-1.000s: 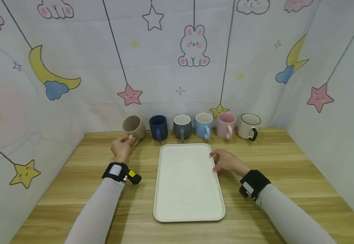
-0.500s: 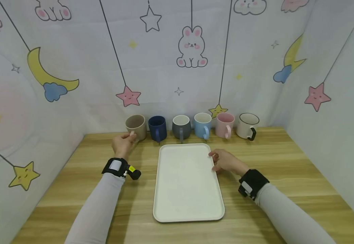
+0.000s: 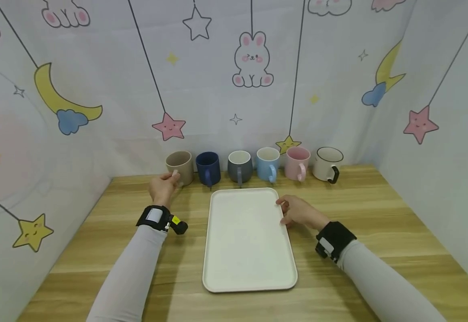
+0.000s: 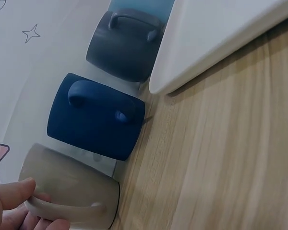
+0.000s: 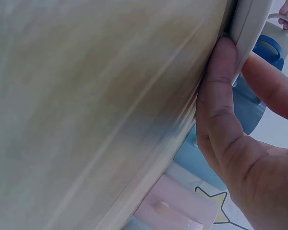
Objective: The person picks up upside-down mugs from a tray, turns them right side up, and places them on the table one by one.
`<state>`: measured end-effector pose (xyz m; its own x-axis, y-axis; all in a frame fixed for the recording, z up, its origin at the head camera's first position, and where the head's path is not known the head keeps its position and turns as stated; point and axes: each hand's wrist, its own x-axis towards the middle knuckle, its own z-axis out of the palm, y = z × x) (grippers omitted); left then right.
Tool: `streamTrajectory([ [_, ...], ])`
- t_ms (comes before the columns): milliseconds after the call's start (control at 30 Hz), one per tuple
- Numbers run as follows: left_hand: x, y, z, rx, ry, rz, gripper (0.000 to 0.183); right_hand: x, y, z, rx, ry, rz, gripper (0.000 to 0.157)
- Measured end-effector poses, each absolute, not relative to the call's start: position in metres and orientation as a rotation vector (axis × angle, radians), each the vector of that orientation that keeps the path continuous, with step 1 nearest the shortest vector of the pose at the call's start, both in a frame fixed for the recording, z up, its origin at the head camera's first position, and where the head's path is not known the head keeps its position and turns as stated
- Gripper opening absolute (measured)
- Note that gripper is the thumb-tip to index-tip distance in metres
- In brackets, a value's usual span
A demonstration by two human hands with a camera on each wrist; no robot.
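Observation:
At the left end of a row of mugs, a beige mug stands upright on the wooden table. My left hand pinches its handle, thumb on top and fingers curled below in the left wrist view. Beside it is a dark blue mug, its handle facing me. A white rectangular tray lies flat in front of the row. My right hand holds the tray's right side near the far corner. In the right wrist view, its bent fingers sit at the rim.
Rightward along the row stand a grey mug, a light blue mug, a pink mug and a white mug with a black handle. A patterned cloth hangs right behind them.
The beige mug, tilted a second ago, has come upright and shifted slightly right, in line with the others, with my left hand on its handle. My right hand and the tray have stayed put.

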<state>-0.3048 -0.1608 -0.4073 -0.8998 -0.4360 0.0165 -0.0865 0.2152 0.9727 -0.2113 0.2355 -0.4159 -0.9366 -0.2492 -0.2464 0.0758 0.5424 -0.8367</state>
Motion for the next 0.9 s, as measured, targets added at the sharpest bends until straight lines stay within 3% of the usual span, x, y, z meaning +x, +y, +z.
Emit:
streamTrajectory([
  [533, -0.298, -0.157, -0.412, 0.371, -2.146, -1.65, 0.04, -0.211, 0.237, -0.415, -0.14, 2.456, -1.331, 0.063],
  [733, -0.299, -0.147, -0.409, 0.262, -2.083, -1.632, 0.029, -0.211, 0.242, -0.418, -0.136, 2.44, -1.356, 0.06],
  [900, -0.29, -0.128, -0.401, 0.129, -2.105, -1.561, 0.023, -0.211, 0.244, -0.422, -0.154, 2.383, -1.417, 0.048],
])
